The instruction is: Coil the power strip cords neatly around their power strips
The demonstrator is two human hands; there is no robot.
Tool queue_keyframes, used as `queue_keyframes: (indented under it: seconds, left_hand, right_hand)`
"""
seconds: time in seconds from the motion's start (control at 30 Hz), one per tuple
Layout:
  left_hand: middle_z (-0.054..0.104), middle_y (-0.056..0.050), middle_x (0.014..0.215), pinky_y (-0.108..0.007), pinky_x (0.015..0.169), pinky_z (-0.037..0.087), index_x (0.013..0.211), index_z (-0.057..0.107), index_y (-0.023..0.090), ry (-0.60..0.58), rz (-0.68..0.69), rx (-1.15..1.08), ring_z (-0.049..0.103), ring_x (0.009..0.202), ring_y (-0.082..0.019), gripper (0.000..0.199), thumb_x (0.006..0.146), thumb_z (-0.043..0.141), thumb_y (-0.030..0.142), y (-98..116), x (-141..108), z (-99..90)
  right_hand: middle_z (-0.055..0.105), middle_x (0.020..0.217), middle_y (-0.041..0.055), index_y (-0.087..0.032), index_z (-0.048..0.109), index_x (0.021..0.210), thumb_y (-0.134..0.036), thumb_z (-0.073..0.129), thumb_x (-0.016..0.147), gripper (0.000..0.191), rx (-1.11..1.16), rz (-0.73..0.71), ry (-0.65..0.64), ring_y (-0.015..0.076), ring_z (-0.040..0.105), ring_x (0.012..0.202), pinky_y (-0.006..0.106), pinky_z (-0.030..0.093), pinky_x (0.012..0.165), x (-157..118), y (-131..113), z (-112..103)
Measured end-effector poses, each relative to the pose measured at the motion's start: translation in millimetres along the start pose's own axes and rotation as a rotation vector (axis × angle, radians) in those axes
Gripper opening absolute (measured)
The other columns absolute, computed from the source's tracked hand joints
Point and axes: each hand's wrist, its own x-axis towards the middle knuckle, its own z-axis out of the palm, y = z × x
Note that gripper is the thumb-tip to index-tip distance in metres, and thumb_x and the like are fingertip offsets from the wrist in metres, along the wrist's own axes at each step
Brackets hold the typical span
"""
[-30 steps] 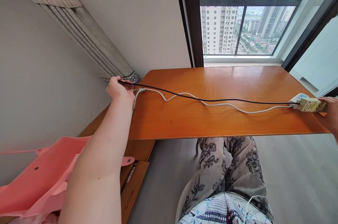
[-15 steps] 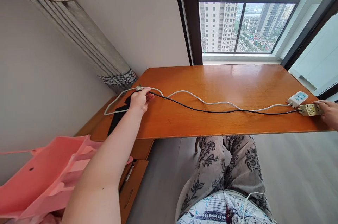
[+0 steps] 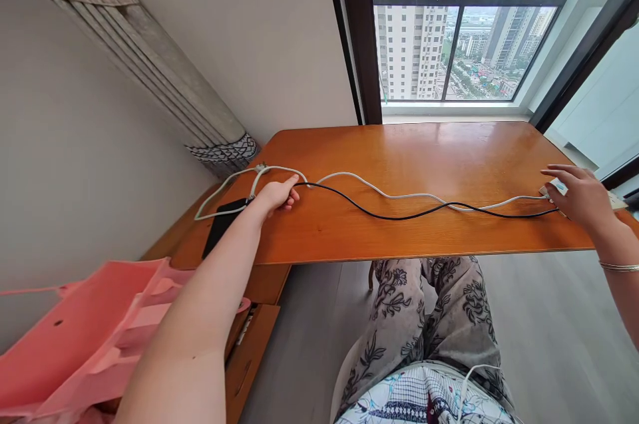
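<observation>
The right hand [image 3: 582, 196] has just left its hold on the beige power block [image 3: 618, 202] and now reaches, fingers spread, over the white socket block [image 3: 560, 186]; I can't tell whether it touches. That leaves the black cord [image 3: 394, 218] pinched only in the left hand [image 3: 279, 196], lying in slacker curves across the white cord [image 3: 414, 196] on the wooden tabletop [image 3: 319, 237].

Glossy, smooth orange-brown wood tabletop [image 3: 339, 237]; matt pink bag [image 3: 74, 337].
</observation>
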Motion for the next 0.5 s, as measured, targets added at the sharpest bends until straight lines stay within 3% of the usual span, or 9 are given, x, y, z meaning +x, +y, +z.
queue_keyframes:
  seconds: [0.1,0.17,0.23,0.33,0.43,0.5]
  left_hand:
    - [0.054,-0.007,0.045,-0.032,0.054,0.040,0.047,0.054,0.020,-0.011,0.115,0.326,0.057,0.050,-0.023,0.047,0.081,0.058,0.051,8.9,-9.3,7.4]
    - [0.062,-0.009,0.057,-0.034,0.060,0.041,0.053,0.057,0.021,0.079,0.328,0.507,0.064,0.065,-0.027,0.043,0.084,0.052,0.048,14.7,-20.5,19.5]
    - [0.069,-0.010,0.072,-0.035,0.067,0.044,0.067,0.063,0.020,0.153,0.557,0.535,0.067,0.078,-0.028,0.038,0.087,0.046,0.047,18.8,-33.1,36.4]
    - [0.073,-0.012,0.101,-0.039,0.087,0.049,0.097,0.067,0.018,0.070,0.912,0.489,0.068,0.096,-0.028,0.036,0.087,0.049,0.048,23.2,-49.3,65.5]
    - [0.063,-0.017,0.135,-0.047,0.114,0.035,0.122,0.062,0.016,-0.088,1.216,0.506,0.055,0.129,-0.032,0.057,0.082,0.060,0.056,29.5,-58.8,92.2]
    - [0.052,-0.018,0.148,-0.049,0.122,0.023,0.134,0.055,0.015,-0.181,1.288,0.541,0.046,0.140,-0.033,0.071,0.080,0.064,0.060,34.7,-61.3,106.6]
  right_hand:
    - [0.070,0.119,0.0149,-0.025,0.071,0.110,-0.043,0.054,0.092,0.031,0.254,-0.194,-0.031,0.0319,0.064,0.115,0.049,0.050,0.101,9.1,-62.2,4.7]
    - [0.068,0.125,0.0135,-0.024,0.067,0.121,-0.050,0.055,0.092,0.041,0.390,-0.312,-0.125,0.0315,0.064,0.116,0.050,0.050,0.101,11.8,-100.6,11.2]
    - [0.060,0.137,0.0154,-0.022,0.056,0.138,-0.054,0.063,0.086,0.061,0.438,-0.434,-0.250,0.0330,0.059,0.125,0.051,0.048,0.105,12.7,-135.8,20.1]
    - [0.044,0.153,0.0196,-0.019,0.035,0.155,-0.058,0.077,0.072,0.100,0.363,-0.563,-0.405,0.0393,0.047,0.138,0.056,0.040,0.112,14.6,-180.8,36.9]
    - [0.037,0.158,0.0214,-0.017,0.026,0.159,-0.054,0.078,0.072,0.107,0.284,-0.592,-0.492,0.0387,0.041,0.143,0.057,0.032,0.117,20.7,-214.1,53.9]
    - [0.046,0.151,0.0234,-0.014,0.027,0.158,-0.053,0.078,0.074,0.106,0.240,-0.560,-0.537,0.0379,0.047,0.138,0.054,0.034,0.115,26.3,-229.2,62.8]
